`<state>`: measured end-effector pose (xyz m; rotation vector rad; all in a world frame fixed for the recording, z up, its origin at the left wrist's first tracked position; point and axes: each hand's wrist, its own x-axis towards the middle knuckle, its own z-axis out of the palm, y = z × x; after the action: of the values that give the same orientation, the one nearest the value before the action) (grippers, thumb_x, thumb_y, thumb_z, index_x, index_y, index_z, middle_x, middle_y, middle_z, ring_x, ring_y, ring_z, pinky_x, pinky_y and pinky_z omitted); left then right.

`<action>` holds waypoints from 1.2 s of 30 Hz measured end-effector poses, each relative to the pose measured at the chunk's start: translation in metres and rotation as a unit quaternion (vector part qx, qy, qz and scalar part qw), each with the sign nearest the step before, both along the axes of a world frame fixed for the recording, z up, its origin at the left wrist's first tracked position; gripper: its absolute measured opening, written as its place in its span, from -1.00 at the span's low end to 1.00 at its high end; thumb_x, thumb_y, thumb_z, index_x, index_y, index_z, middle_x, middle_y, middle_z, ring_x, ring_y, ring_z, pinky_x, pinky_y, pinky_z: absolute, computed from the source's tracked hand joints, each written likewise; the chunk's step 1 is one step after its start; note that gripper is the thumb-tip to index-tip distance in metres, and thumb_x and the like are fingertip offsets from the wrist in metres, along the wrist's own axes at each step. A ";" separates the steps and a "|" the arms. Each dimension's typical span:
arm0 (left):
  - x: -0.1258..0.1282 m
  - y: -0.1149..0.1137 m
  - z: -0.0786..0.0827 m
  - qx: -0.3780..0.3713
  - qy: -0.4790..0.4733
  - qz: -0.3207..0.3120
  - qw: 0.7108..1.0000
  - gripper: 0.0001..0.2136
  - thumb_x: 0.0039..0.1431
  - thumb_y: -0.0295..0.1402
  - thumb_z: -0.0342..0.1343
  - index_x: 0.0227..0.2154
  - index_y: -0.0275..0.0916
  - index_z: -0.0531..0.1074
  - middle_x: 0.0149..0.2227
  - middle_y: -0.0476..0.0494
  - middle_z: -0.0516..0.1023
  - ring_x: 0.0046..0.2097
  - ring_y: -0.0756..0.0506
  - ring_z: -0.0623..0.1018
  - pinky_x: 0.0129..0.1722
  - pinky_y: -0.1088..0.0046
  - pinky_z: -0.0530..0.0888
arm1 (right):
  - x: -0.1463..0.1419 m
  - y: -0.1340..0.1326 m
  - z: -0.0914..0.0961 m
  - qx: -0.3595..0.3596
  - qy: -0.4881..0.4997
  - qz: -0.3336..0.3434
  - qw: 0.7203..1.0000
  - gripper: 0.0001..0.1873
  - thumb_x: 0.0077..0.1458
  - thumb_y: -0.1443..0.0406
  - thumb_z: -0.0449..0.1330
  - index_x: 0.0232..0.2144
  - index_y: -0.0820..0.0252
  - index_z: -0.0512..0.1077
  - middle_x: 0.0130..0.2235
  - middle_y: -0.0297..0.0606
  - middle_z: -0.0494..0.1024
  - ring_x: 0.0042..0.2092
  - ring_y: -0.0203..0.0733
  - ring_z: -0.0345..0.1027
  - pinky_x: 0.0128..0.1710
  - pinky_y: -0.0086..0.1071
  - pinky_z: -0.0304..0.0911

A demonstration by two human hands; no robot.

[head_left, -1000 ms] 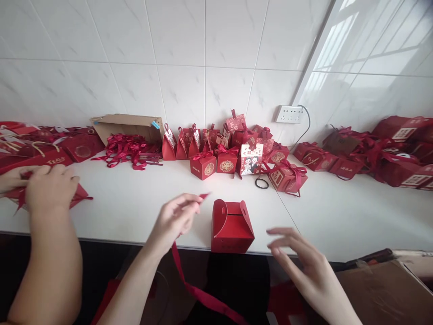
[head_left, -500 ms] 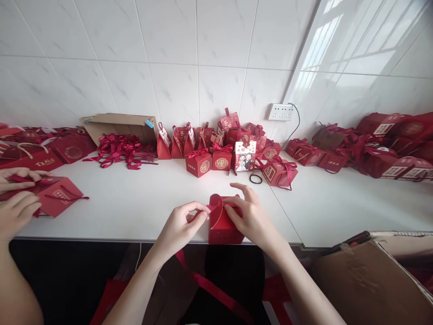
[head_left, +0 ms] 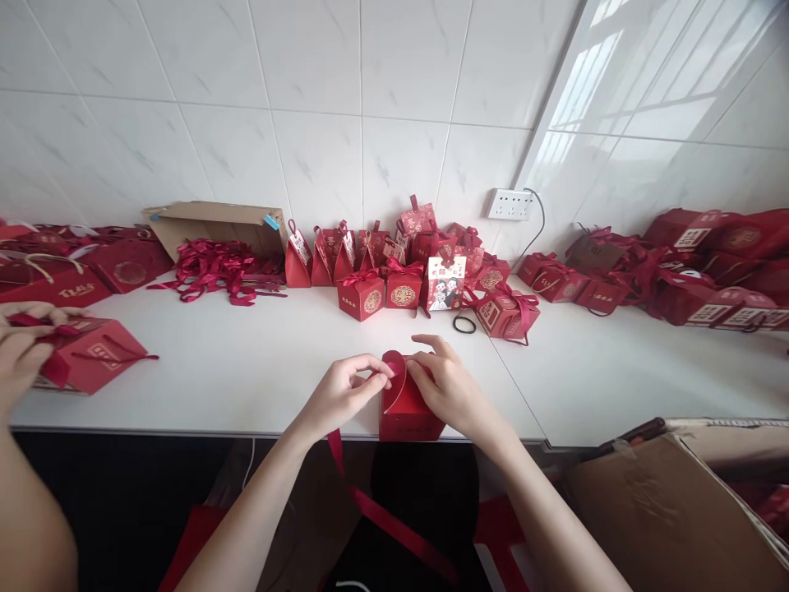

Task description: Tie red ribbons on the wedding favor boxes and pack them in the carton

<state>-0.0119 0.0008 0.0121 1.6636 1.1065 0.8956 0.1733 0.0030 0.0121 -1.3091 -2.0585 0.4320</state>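
Dangling satiny ribbon (head_left: 399, 530), box (head_left: 408, 419) — rounded flap (head_left: 395, 393)

A: How is the left hand (head_left: 348, 395) held?
B: The back is turned upward — thumb and forefinger are pinched together at the tips.
A: And the right hand (head_left: 453, 390)?
B: It is placed just beside the left, one finger stretched out.
A: The forearms (head_left: 252, 510)?
B: Both are extended forward — bare, slanted toward each other.
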 end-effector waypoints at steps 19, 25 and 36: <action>0.017 0.037 0.024 0.119 0.077 -0.082 0.986 -0.70 0.21 -0.16 -0.04 -0.13 -0.19 0.44 -0.05 -0.12 0.49 0.03 -0.16 0.44 0.04 0.33 0.32 | 0.002 0.012 0.023 -0.071 0.189 -0.064 0.977 -0.79 0.04 0.24 0.04 -0.54 0.17 0.38 -0.05 -0.16 0.46 -0.02 -0.09 0.35 -0.03 -0.20 0.21; 0.026 0.051 0.030 0.080 0.010 -0.146 0.986 -0.70 0.18 -0.13 0.01 -0.31 -0.27 0.46 -0.27 -0.11 0.54 -0.15 -0.12 0.50 -0.08 0.36 0.38 | 0.009 0.018 0.050 -0.060 0.218 -0.074 0.971 -0.78 0.03 0.24 0.03 -0.52 0.20 0.40 -0.19 -0.24 0.53 -0.07 -0.10 0.36 -0.11 -0.29 0.21; 0.040 0.060 0.065 -0.034 -0.286 -0.149 0.946 -0.78 -0.02 -0.26 0.24 -0.52 -0.29 0.36 -0.52 0.02 0.40 -0.48 0.07 0.42 -0.41 0.52 0.38 | 0.024 -0.002 0.045 0.007 0.190 -0.088 0.978 -0.61 0.02 0.07 0.18 -0.18 0.19 0.32 -0.08 -0.13 0.46 -0.13 -0.11 0.40 -0.18 -0.27 0.31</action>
<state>0.0278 0.0608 0.0774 1.3378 0.4682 1.0352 0.1976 0.0007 0.0574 -1.2744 -1.6131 0.5394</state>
